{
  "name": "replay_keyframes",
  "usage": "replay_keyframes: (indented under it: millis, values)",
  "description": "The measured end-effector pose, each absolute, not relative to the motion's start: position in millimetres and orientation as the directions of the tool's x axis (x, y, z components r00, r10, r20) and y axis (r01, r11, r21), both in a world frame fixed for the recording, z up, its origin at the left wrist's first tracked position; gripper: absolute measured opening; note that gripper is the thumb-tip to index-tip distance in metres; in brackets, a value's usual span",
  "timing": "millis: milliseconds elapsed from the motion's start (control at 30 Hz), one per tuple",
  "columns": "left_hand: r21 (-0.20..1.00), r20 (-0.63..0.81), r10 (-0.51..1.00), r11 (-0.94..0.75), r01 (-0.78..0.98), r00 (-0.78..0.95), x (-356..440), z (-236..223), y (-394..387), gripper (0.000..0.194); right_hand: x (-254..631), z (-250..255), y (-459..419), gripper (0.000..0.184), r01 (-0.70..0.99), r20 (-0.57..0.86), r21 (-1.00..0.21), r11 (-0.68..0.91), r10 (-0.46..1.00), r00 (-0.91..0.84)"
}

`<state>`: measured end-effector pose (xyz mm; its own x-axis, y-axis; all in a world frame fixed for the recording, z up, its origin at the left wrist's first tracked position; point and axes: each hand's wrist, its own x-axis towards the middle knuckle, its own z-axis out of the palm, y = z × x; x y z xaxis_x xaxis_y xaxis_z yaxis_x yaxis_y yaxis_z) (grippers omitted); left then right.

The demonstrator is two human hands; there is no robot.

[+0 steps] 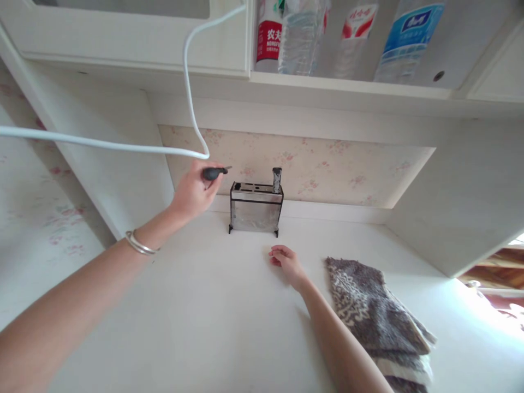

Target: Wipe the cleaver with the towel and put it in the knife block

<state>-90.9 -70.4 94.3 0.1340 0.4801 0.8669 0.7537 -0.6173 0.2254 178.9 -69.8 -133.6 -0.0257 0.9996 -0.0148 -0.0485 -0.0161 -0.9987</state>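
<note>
My left hand (194,188) is closed around a small black-handled tool (213,173), raised to the left of the knife block. A short, thin metal tip points right from its handle; its exact kind is unclear. The knife block (256,213), with clear sides and a black frame, stands upright on the white tabletop near the back wall. A knife with a grey-and-black handle (277,180) sticks up from its right end. Low over the tabletop, in front of the block, my right hand (287,263) has its fingers loosely curled, with nothing visible in them.
A folded grey patterned towel (368,305) lies to the right. The white cable (135,147) crosses at upper left and bends just above my left hand. Overhead, a shelf (347,90) holds several plastic bottles (301,38). Cabinet side panels (454,185) bound the space.
</note>
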Motion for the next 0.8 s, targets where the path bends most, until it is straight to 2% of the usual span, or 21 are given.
replay_keyframes:
  millis: [67, 167, 300, 400, 533, 700, 800]
  values:
    - [0.143, 0.897, 0.414, -0.604, 0.784, 0.156, -111, 70, -92, 0.023, 178, -122, -62, 0.029, 0.024, -0.007, -1.000, -0.006, 1.000, -0.012]
    - [0.074, 0.894, 0.393, -0.601, 0.796, 0.214, -144, 28, -115, 0.026, 179, -94, -45, 0.033, 0.129, 0.066, -0.990, 0.059, 0.996, 0.053]
    - [0.023, 0.803, 0.470, -0.638, 0.769, 0.366, -184, -26, -138, 0.024, 176, -46, -17, 0.042, 0.259, 0.192, -0.953, 0.155, 0.973, 0.126]
    - [0.000, 0.696, 0.538, -0.663, 0.749, 0.476, -204, -58, -159, 0.014, 170, -10, 4, 0.055, 0.423, 0.332, -0.872, 0.245, 0.932, 0.145]
    - [-0.018, 0.614, 0.603, -0.633, 0.774, 0.508, -223, -93, -184, 0.012, 161, 30, 29, 0.067, 0.536, 0.363, -0.809, 0.240, 0.922, 0.135]
    - [0.035, 0.478, 0.721, -0.587, 0.809, 0.502, -244, -123, -203, 0.030, 154, 53, 53, 0.049, 0.720, 0.377, -0.670, 0.181, 0.918, 0.120]
    - [0.108, 0.424, 0.776, -0.555, 0.825, 0.467, -252, -128, -210, 0.033, 153, 56, 63, 0.038, 0.719, 0.360, -0.678, 0.153, 0.922, 0.144]
